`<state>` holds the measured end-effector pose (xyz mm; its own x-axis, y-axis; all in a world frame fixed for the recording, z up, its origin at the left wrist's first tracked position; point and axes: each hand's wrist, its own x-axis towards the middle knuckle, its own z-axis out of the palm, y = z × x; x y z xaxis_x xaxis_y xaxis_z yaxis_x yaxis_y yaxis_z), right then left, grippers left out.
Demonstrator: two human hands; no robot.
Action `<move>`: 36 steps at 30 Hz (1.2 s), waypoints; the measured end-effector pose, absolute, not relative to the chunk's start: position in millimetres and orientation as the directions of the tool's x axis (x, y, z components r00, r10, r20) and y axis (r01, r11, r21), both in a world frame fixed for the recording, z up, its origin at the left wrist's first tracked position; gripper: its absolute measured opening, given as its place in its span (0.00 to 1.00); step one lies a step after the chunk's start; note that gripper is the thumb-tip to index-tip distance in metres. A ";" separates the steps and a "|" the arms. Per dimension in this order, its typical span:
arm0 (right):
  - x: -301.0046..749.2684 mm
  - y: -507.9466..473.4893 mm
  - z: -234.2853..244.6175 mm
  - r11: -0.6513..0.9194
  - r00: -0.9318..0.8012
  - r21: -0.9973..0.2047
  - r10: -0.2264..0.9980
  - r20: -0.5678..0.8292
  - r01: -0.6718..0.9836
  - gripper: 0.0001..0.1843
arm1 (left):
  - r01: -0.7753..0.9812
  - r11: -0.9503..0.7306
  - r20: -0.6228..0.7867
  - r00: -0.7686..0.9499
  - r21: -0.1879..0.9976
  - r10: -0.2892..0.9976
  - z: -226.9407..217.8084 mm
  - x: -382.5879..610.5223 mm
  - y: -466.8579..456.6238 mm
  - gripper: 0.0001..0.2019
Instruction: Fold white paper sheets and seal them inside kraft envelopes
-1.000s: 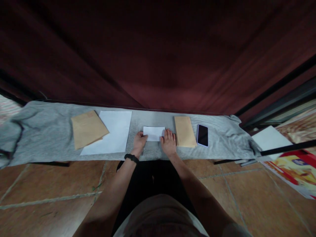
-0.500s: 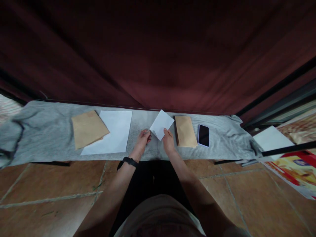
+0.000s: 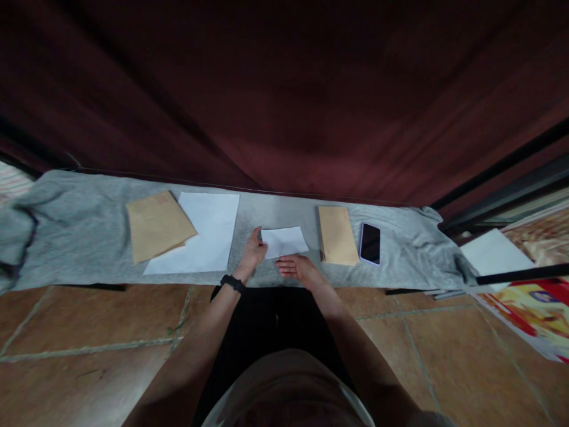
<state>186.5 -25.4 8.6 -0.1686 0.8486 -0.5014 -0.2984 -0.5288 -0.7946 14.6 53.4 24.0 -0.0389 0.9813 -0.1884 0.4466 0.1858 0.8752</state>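
Observation:
A small folded white sheet of paper lies crosswise over the grey cloth in front of me. At its left end my left hand has the edge between thumb and fingers; a dark band is on that wrist. My right hand is at the near edge of the paper, its fingers stretched out flat and pointing left. Whether those fingertips touch the paper is hard to see. To the right sits a stack of brown envelopes.
On the left, more brown envelopes overlap large white paper. A phone lies right of the stack. Grey cloth covers the narrow bench. A dark red curtain hangs behind, and a colourful box is at far right.
The white paper has turned from slanted to crosswise and come down nearer me. My right hand has let go of its pinch and straightened its fingers; my left hand has reached the paper's left end.

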 end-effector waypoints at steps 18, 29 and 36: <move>189.3 -3.1 -6.5 0.116 -0.076 -0.437 0.991 0.108 0.892 0.28 | 0.884 -0.004 -0.072 0.043 0.468 0.997 38.0 22.3 40.5 0.30; 195.8 -3.3 -8.5 0.143 -0.149 -0.513 0.988 0.031 0.846 0.35 | 0.767 -0.475 0.110 0.478 0.432 0.872 2.6 70.7 16.4 0.30; 191.7 -1.9 -5.9 0.113 -0.102 -0.536 0.994 0.050 0.836 0.31 | 0.855 -0.400 0.077 0.398 0.329 0.914 -2.2 54.5 23.0 0.33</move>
<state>191.7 -1.9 -5.9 -0.1023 0.9935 0.0499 0.8364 0.1131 -0.5363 54.5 23.0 -2.2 0.3976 0.9143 0.0770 0.8555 -0.3997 0.3293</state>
